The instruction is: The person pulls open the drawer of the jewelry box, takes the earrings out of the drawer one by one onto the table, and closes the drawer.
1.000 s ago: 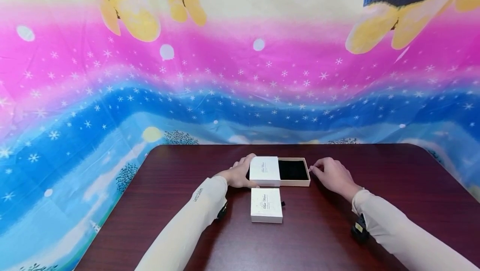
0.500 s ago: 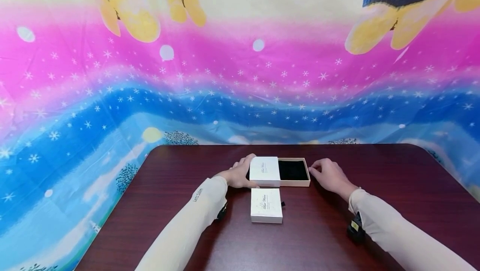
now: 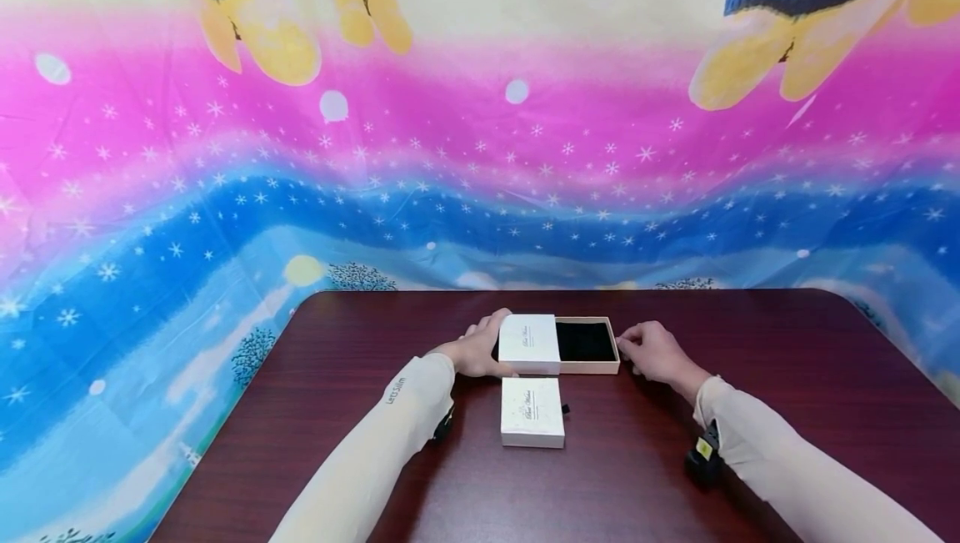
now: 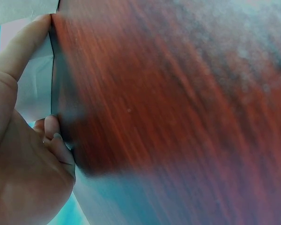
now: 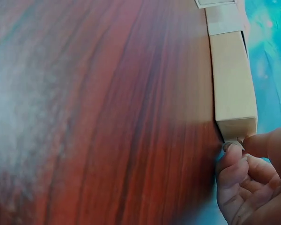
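Observation:
In the head view, a white box sleeve (image 3: 527, 344) with small print lies on the table, and a cream drawer (image 3: 588, 369) with a black lining (image 3: 585, 341) sticks out of its right side. My left hand (image 3: 474, 351) grips the sleeve's left end, thumb along the near side and fingers behind. At the drawer's outer end is my right hand (image 3: 660, 353). The right wrist view has its thumb and finger pinching a small pale tab (image 5: 235, 140) at the drawer's end (image 5: 235, 126). How much of the drawer is inside the sleeve is hidden.
A second white box (image 3: 531, 414) sits closed just in front of the first, a short black tab (image 3: 566, 409) on its right side. Both stand on a dark red wooden table (image 3: 390, 485). A patterned cloth (image 3: 480, 151) hangs behind the table's far edge.
My right wrist and forearm have shifted slightly left, while the right fingertips stay at the drawer's end. Left hand, sleeve, drawer and second box look unmoved.

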Demonstrator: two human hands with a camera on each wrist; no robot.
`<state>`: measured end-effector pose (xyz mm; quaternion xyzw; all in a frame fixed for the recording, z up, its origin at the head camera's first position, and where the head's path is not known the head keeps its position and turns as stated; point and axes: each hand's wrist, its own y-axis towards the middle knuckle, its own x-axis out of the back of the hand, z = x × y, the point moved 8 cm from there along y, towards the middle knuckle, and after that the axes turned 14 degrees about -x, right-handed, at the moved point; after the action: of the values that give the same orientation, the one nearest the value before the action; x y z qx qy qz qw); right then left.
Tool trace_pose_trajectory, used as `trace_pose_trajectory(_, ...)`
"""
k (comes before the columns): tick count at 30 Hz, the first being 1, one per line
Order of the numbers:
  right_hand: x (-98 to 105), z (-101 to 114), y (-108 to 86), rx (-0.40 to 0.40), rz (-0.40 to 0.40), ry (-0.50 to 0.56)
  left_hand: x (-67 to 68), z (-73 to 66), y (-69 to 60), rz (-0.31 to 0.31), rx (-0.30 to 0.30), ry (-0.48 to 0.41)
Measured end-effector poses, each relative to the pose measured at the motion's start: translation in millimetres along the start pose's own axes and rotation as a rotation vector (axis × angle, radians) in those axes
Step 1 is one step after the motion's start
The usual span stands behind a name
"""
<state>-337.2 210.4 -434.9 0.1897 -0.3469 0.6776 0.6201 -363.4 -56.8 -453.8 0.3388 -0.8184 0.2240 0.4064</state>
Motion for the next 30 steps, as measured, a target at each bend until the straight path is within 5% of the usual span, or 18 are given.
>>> trace_pose_trajectory(30,-1.7,-7.9,3.8,-0.075,0.016,0.203,-1.0,2.3,1.4,-0.005,-0.006,-0.003)
